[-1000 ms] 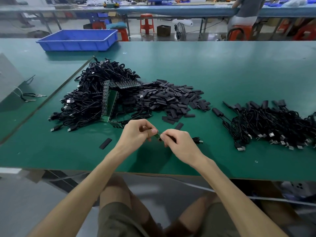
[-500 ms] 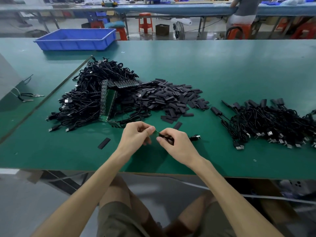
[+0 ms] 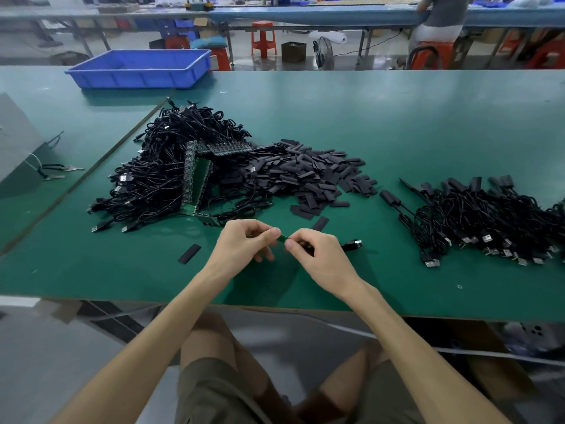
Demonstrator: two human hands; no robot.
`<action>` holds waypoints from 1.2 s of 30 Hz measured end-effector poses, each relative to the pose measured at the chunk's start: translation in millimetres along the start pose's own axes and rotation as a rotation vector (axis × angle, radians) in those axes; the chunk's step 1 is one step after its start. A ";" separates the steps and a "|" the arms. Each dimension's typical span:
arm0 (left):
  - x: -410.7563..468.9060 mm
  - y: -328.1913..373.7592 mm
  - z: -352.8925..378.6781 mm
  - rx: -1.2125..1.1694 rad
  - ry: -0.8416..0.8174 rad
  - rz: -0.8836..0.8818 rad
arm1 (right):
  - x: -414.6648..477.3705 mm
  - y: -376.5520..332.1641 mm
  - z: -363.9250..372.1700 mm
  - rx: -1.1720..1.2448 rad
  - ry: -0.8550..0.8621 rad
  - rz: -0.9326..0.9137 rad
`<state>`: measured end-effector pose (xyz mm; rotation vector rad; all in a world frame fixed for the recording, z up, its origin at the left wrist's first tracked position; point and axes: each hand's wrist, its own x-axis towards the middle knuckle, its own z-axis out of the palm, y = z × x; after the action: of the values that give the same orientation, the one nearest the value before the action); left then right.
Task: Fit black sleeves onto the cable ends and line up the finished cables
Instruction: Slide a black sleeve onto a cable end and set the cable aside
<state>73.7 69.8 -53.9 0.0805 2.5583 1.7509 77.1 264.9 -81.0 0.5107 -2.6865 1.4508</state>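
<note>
Left hand [image 3: 244, 244] and right hand [image 3: 319, 255] pinch cable end [image 3: 283, 238]; sleeves [image 3: 305, 172] piled beyond

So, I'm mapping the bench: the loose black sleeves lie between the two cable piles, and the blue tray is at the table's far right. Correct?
No: the head view shows the blue tray far left on the table. The loose black sleeves lie between the left cable pile and the right cable pile.

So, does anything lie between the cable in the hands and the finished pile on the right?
Nothing visible does. Between the cable in the right hand and the finished cables lies only bare table. One loose sleeve lies farther back, off that path.
</note>
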 end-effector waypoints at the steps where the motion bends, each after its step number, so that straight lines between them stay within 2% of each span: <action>1: -0.8 -1.2 -3.9 -0.001 -0.017 0.008 | 0.2 0.0 0.0 -0.009 -0.002 -0.003; 4: -3.8 -3.9 -16.0 0.056 -0.014 0.046 | 0.1 -0.2 0.6 -0.036 -0.008 -0.019; 6: -6.8 -6.1 -26.2 0.176 0.039 0.057 | 0.4 -1.0 0.4 -0.035 -0.003 -0.016; 10: -16.3 -10.3 -58.4 0.755 0.228 0.040 | -0.8 -1.8 0.0 -0.046 0.008 0.001; 12: -16.8 -11.5 -76.2 0.974 0.230 -0.133 | -1.5 -3.1 1.2 -0.076 0.008 0.006; 14: -14.2 -12.0 -88.5 1.054 0.139 -0.319 | -1.1 -4.8 1.4 -0.094 0.002 0.009; 16: -11.2 -14.3 -93.3 1.010 0.074 -0.359 | -0.9 -6.7 0.6 -0.102 -0.006 0.014; 22: -2.5 -13.7 -86.7 0.912 0.014 -0.285 | -2.6 -10.2 -0.2 -0.136 -0.023 0.017; 26: -4.0 -11.2 -59.4 0.687 0.055 -0.097 | -4.3 -12.1 -0.3 -0.170 -0.023 -0.005; 33: 1.2 -8.2 -8.7 0.321 0.014 0.171 | -4.6 -9.2 0.5 -0.188 0.005 -0.052; 36: 2.4 -11.3 0.4 0.240 0.020 0.220 | -4.9 -7.0 0.0 -0.135 0.038 -0.043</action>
<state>71.0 66.2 -64.6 0.3672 2.8582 1.4993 83.9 262.6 -76.3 0.5224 -2.7017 1.2454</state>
